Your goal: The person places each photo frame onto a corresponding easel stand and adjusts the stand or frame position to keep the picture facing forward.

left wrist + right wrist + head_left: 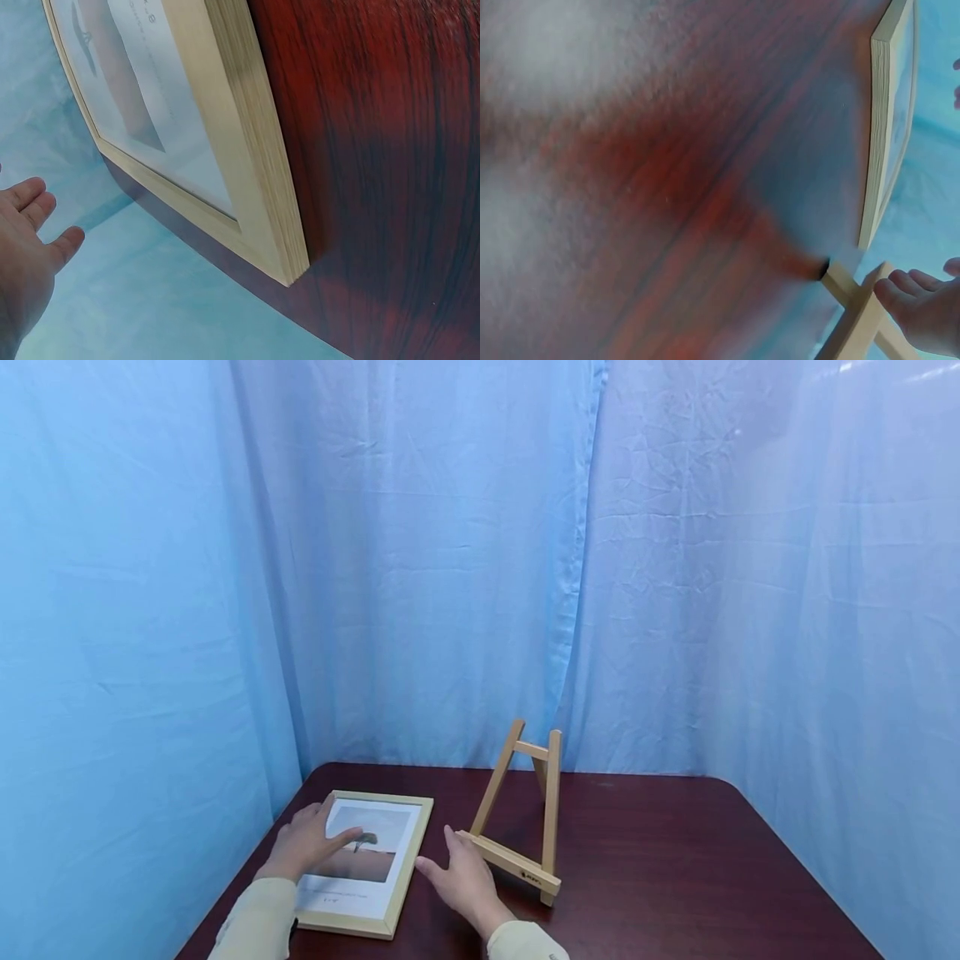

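Left hand (302,846) spread near framed picture (378,893), right hand (467,882) beside easel (552,814)

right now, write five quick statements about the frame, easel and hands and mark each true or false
1. The picture frame lies on the table, left of the easel in the head view. True.
2. The easel lies flat on its side. False: it stands upright.
3. The right hand is nearer the easel than the left hand is. True.
4. The right hand grips the picture frame. False: it holds nothing.
5. The print in the picture frame shows a tree. True.
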`<state>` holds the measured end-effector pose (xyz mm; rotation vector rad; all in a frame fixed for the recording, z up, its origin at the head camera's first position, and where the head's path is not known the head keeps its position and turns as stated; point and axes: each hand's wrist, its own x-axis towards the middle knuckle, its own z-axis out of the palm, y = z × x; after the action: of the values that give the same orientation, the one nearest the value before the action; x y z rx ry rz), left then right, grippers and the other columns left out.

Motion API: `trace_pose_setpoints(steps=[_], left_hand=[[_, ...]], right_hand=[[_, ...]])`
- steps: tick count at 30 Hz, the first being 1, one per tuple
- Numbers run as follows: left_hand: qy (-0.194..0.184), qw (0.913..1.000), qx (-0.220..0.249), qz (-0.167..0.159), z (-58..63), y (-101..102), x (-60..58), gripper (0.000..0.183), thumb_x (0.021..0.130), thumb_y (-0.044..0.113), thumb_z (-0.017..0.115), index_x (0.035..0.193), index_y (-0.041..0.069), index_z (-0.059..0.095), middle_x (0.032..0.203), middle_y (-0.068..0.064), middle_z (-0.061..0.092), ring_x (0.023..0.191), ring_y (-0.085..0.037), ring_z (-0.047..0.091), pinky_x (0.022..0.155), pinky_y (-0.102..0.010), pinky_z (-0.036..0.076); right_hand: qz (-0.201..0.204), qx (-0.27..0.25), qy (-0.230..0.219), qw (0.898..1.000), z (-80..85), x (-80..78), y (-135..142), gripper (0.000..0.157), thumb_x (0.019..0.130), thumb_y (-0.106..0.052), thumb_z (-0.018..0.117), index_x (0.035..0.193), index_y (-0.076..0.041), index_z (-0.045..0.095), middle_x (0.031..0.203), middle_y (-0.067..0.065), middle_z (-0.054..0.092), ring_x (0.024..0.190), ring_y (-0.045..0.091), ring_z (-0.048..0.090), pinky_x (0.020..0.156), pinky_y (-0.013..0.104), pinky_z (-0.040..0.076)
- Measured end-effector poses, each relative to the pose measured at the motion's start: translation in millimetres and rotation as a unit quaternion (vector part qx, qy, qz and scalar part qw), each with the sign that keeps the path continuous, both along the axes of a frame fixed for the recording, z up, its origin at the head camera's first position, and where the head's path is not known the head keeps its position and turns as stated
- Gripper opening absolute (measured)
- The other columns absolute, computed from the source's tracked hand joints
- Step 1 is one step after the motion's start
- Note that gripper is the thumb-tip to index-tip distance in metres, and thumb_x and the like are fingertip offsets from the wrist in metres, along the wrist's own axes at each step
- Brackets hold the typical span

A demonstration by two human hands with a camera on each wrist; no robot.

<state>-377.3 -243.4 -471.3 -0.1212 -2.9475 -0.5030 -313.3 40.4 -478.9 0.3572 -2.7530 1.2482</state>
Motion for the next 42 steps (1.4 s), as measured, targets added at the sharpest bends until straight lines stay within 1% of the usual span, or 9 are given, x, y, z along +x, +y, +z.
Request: trace_pose_setpoints(steps=[3,8,15,20,24,27,33,37,42], left_hand=[[-0.003,1.0000,0.003,-0.003,-1.6,-5.4,0.1,0.107,0.087,0.073,0.055,0.154,-0.006,0.024,0.145,-0.037,0.036,0.132,-0.055,0.033,0.101,-0.071,0.029],[-0.015,0.9999,0.008,0.001,-4.6,-14.2,-0.8,0.109,0.086,0.071,0.057,0.153,-0.008,0.023,0.146,-0.039,0.034,0.132,-0.056,0.032,0.101,-0.072,0.030],[-0.034,0.9992,0.019,0.010,-7.4,-25.1,-0.5,0.120,0.081,0.080,0.054,0.153,-0.010,0.021,0.146,-0.040,0.031,0.133,-0.057,0.030,0.102,-0.072,0.029],[-0.044,0.9987,0.025,0.011,-9.2,-35.1,0.3,0.120,0.080,0.080,0.054,0.152,-0.011,0.022,0.146,-0.042,0.030,0.133,-0.059,0.030,0.102,-0.071,0.030],[-0.055,0.9976,0.042,0.011,-11.0,-42.4,0.0,0.119,0.082,0.077,0.056,0.150,-0.014,0.021,0.145,-0.044,0.030,0.132,-0.059,0.029,0.104,-0.069,0.029],[-0.068,0.9958,0.060,0.014,-13.5,-46.7,-0.6,0.118,0.083,0.075,0.057,0.150,-0.015,0.020,0.146,-0.044,0.027,0.134,-0.059,0.026,0.105,-0.069,0.027],[-0.086,0.9924,0.085,0.023,-15.2,-52.2,2.1,0.121,0.082,0.077,0.056,0.150,-0.016,0.018,0.147,-0.044,0.024,0.136,-0.060,0.022,0.107,-0.069,0.024],[-0.086,0.9922,0.087,0.020,-15.4,-54.6,4.5,0.117,0.085,0.072,0.058,0.148,-0.018,0.019,0.146,-0.044,0.024,0.135,-0.060,0.023,0.107,-0.068,0.025],[-0.089,0.9916,0.089,0.029,-18.5,-57.7,5.1,0.110,0.089,0.065,0.060,0.147,-0.019,0.020,0.145,-0.045,0.026,0.134,-0.060,0.025,0.107,-0.067,0.026]], right_hand=[[-0.005,-0.010,-0.008,1.000,-4.6,-0.7,-2.1,0.079,0.093,-0.050,0.065,0.147,0.003,0.043,0.148,0.027,0.042,0.138,0.042,0.037,0.106,0.060,0.035],[-0.014,-0.030,-0.022,0.999,-9.2,0.0,-6.6,0.079,0.091,-0.047,0.068,0.146,0.004,0.044,0.145,0.029,0.045,0.135,0.044,0.040,0.105,0.059,0.036],[-0.022,-0.041,-0.034,0.998,-10.0,3.7,-13.5,0.077,0.090,-0.044,0.072,0.145,0.004,0.046,0.139,0.029,0.050,0.129,0.045,0.046,0.101,0.059,0.040],[-0.023,-0.047,-0.034,0.998,-10.1,5.6,-18.3,0.073,0.089,-0.040,0.073,0.143,0.004,0.048,0.138,0.030,0.051,0.128,0.047,0.047,0.101,0.060,0.039],[-0.023,-0.055,-0.024,0.998,-12.4,7.7,-22.4,0.070,0.089,-0.035,0.074,0.140,0.006,0.050,0.135,0.031,0.052,0.126,0.048,0.047,0.101,0.061,0.039],[-0.028,-0.061,-0.022,0.998,-15.2,9.1,-25.6,0.070,0.088,-0.035,0.075,0.139,0.007,0.051,0.133,0.032,0.053,0.125,0.048,0.048,0.100,0.061,0.039],[-0.038,-0.078,-0.028,0.996,-20.6,9.7,-31.9,0.070,0.088,-0.036,0.075,0.137,0.008,0.053,0.132,0.033,0.053,0.124,0.048,0.048,0.101,0.061,0.039],[-0.042,-0.085,-0.034,0.995,-22.1,10.2,-34.8,0.068,0.088,-0.035,0.075,0.136,0.009,0.054,0.130,0.033,0.054,0.123,0.049,0.050,0.100,0.061,0.040],[-0.042,-0.094,-0.040,0.994,-22.3,11.3,-37.0,0.068,0.087,-0.033,0.076,0.134,0.010,0.054,0.128,0.033,0.056,0.122,0.048,0.051,0.099,0.060,0.041]])
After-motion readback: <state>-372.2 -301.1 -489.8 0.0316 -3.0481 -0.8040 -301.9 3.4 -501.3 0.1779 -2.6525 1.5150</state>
